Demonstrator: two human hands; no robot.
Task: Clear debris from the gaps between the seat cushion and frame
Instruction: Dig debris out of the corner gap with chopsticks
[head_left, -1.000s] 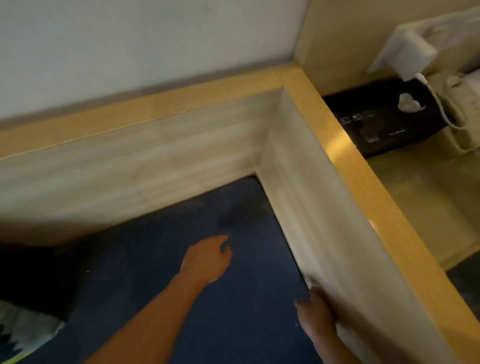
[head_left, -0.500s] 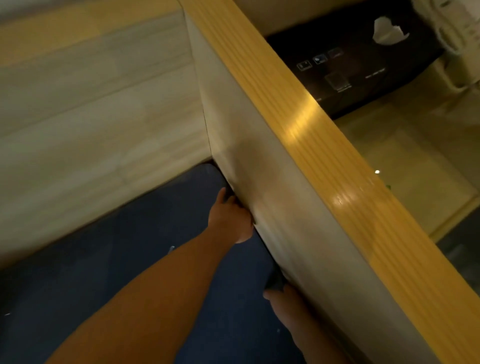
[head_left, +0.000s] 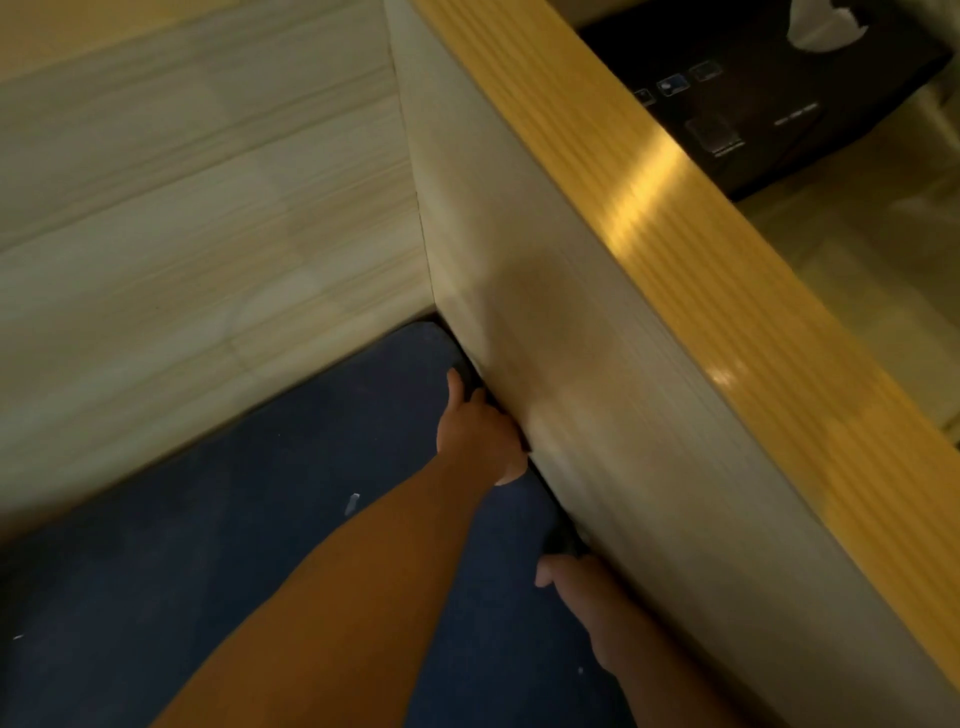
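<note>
A dark blue seat cushion (head_left: 270, 519) lies inside a pale wood frame with a back panel (head_left: 208, 208) and a right side panel (head_left: 597, 389). My left hand (head_left: 478, 431) is at the cushion's right edge near the corner, thumb out, its fingers pushed down into the gap against the side panel and hidden. My right hand (head_left: 587, 597) is lower along the same gap, fingertips at a dark opening (head_left: 563, 543), where I cannot tell what they touch. A small white scrap of debris (head_left: 352, 503) lies on the cushion left of my left forearm.
A glossy yellow wood rail (head_left: 701, 270) tops the side panel. Beyond it, a black tissue box (head_left: 779, 104) with a white tissue (head_left: 826, 26) sits on a light surface. Tiny white specks dot the cushion at the far left (head_left: 18, 636) and by my right wrist (head_left: 582, 671).
My left hand went from hovering over the cushion to the gap near the corner, fingers tucked in. My view moved closer and to the right. My right hand stays along the gap.
</note>
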